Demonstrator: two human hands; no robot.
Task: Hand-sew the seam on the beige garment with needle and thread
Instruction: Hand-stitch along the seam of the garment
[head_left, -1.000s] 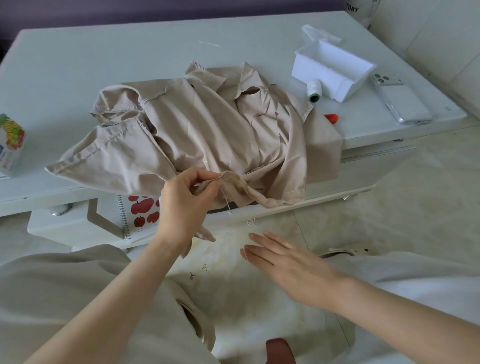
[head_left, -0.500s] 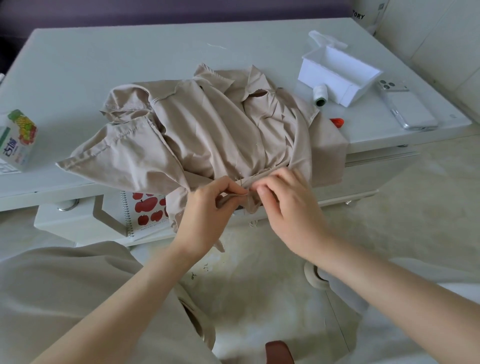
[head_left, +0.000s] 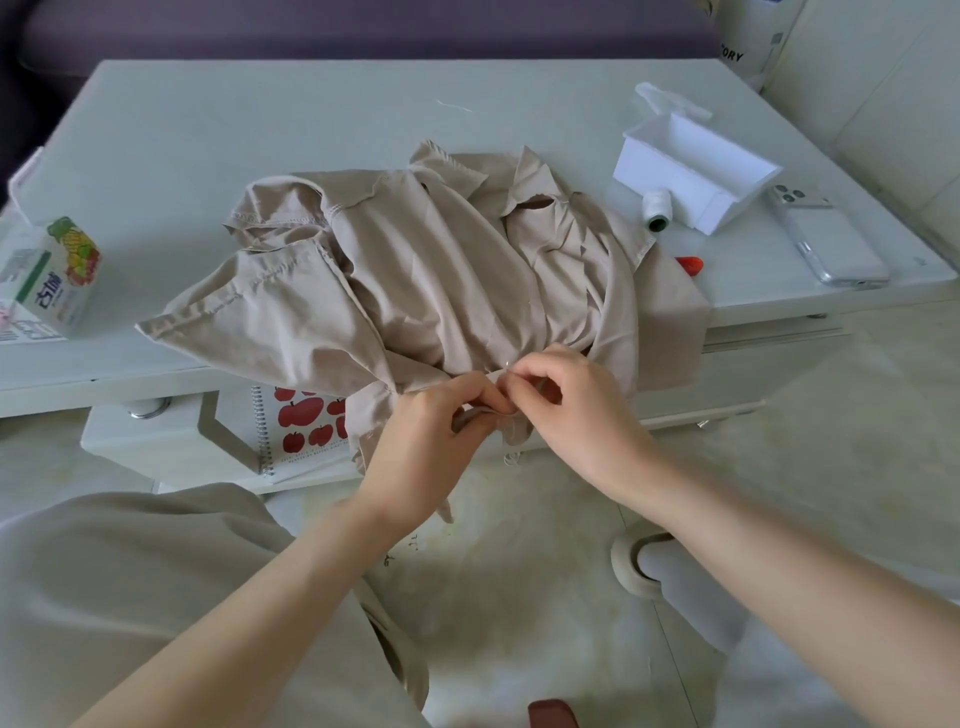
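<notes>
The beige garment (head_left: 431, 270) lies crumpled on the pale table (head_left: 260, 135), with one edge hanging over the front. My left hand (head_left: 431, 436) pinches a fold of that hanging edge between thumb and fingers. My right hand (head_left: 571, 410) meets it from the right, its fingers curled and pinching at the same fold. A thin needle (head_left: 506, 366) glints just above the fingertips. A short bit of thread (head_left: 511, 457) dangles under the fold. A white thread spool (head_left: 657, 208) lies beside the garment at the back right.
A white open box (head_left: 696, 171), a phone (head_left: 826, 239) and a small red item (head_left: 691, 263) sit on the table's right side. A juice carton (head_left: 54, 275) stands at the left edge. An apple-print notebook (head_left: 306, 421) rests on the shelf below. My slippered foot (head_left: 644, 566) is on the floor.
My right hand rose from low near the floor to the fold held by my left hand and now pinches there. The left hand kept its hold on the fabric.
</notes>
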